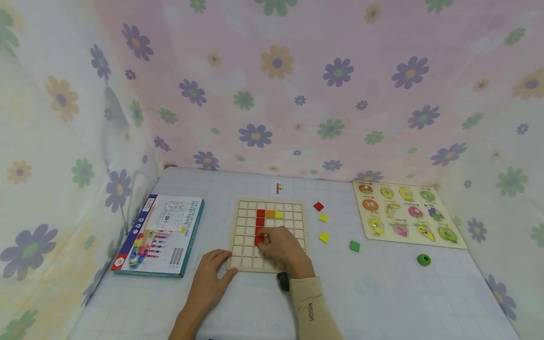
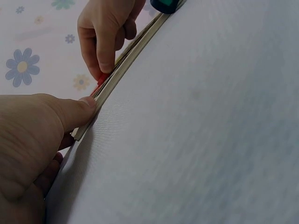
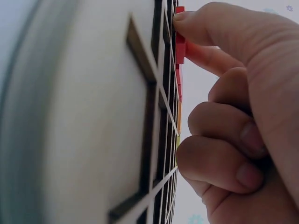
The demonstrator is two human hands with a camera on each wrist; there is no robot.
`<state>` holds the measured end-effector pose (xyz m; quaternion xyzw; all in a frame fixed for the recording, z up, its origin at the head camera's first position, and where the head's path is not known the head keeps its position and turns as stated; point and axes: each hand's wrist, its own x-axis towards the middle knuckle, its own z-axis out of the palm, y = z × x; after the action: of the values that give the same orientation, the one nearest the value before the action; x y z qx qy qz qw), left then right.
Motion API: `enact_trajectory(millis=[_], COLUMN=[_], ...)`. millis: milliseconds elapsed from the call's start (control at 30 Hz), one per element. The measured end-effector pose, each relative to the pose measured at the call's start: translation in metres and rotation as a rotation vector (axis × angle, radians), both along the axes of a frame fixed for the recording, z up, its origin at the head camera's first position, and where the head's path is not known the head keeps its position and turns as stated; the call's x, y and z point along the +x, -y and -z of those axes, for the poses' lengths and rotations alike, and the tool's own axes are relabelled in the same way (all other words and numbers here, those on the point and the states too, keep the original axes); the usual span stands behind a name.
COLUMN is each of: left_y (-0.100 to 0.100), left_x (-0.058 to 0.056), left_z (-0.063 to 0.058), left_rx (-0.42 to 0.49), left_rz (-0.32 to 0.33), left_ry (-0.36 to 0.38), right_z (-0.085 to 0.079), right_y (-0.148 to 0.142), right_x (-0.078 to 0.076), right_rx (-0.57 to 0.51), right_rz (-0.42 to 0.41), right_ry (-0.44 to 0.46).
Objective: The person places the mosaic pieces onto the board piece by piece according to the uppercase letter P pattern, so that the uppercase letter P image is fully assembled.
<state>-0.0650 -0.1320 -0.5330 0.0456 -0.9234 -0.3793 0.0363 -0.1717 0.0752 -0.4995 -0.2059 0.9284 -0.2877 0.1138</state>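
Note:
A wooden grid board [image 1: 250,265] lies in the middle of the table. A column of red square tiles [image 1: 260,214] sits in its cells, with an orange tile [image 1: 270,214] and a yellow rounded tile [image 1: 279,215] to the right of the top one. My right hand [image 1: 282,246] is over the board, pinching a red square tile [image 3: 181,48] between thumb and forefinger at the lower end of the column. My left hand [image 1: 209,278] holds the board's near left corner, thumb on the near edge and fingers along the left side.
Right of the board lie a red tile [image 1: 318,206], yellow pieces [image 1: 324,237] and a green tile [image 1: 354,246]. Farther right are a fruit puzzle board [image 1: 393,208] and a green bead [image 1: 423,259]. A pattern card [image 1: 280,188] lies behind the board; a box [image 1: 163,257] lies left.

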Motion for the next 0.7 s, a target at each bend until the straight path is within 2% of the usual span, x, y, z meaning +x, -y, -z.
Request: enact_trajectory(millis=[467,700], left_y=[-0.0004,-0.0007], left_x=[-0.0001,0.0006], left_z=[-0.0021,-0.0019], left_rx=[0.0,-0.013], left_rz=[-0.004,-0.008], left_ry=[0.034,0.018], right_z=[0.0056,0.0034], right_y=[0.0007,0.0024], right_x=[-0.0015,0.0004], right_rx=[0.0,-0.009], right_rz=[0.018,0.028], right_ry=[-0.003,-0.001])
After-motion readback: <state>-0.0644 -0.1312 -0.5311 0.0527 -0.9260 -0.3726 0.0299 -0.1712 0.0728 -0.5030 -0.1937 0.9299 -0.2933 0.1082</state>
